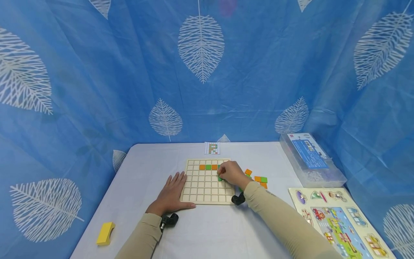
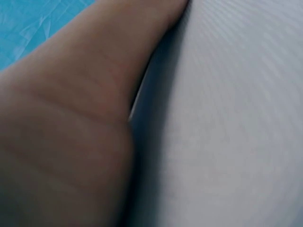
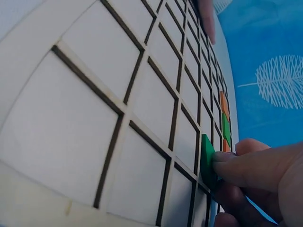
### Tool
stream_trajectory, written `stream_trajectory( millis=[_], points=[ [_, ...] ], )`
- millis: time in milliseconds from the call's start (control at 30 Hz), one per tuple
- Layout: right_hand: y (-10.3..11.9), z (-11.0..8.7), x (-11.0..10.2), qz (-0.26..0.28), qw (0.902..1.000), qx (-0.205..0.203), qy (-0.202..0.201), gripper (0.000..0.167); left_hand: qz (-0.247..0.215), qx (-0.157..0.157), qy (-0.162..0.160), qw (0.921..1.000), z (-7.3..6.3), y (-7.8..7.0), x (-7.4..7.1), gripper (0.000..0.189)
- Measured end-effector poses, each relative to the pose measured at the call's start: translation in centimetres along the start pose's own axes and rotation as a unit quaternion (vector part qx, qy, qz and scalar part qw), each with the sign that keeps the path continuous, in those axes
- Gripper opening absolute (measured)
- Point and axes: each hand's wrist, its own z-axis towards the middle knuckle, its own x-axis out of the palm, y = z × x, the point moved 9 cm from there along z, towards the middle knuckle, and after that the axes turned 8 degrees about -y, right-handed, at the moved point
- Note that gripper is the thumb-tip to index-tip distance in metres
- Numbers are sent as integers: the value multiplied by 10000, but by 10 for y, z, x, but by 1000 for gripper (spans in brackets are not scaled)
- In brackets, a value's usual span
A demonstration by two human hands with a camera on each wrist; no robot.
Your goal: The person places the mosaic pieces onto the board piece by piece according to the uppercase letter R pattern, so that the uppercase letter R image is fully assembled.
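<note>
A wooden grid board (image 1: 200, 191) lies on the white table. Spread along its left edge is my left hand (image 1: 171, 194), fingers straight, thumb by the near left corner; the left wrist view shows only a blurred part of this hand (image 2: 71, 113) beside the white cloth. Over the board's right side, my right hand (image 1: 232, 173) pinches a green square tile (image 3: 207, 161), tilted on edge against the grid. A row of orange and green tiles (image 1: 208, 167) fills part of an upper row; my right fingers hide its right end.
Loose orange and green tiles (image 1: 260, 179) lie right of the board, partly behind the right forearm. Behind the board is a small pattern card (image 1: 212, 148). A plastic box (image 1: 310, 162) and a picture puzzle (image 1: 343, 223) occupy the right side. A yellow block (image 1: 105, 233) stands front left.
</note>
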Motion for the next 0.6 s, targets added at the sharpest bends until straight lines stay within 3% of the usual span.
stream_trajectory(
  millis=[333, 600],
  points=[
    [-2, -6, -1, 107, 9999, 7, -49, 10, -204, 95, -201, 9995, -1, -2, -1, 132],
    [0, -7, 1, 45, 9998, -171, 51, 16, -62, 52, -84, 9999, 0, -2, -2, 132]
  ],
)
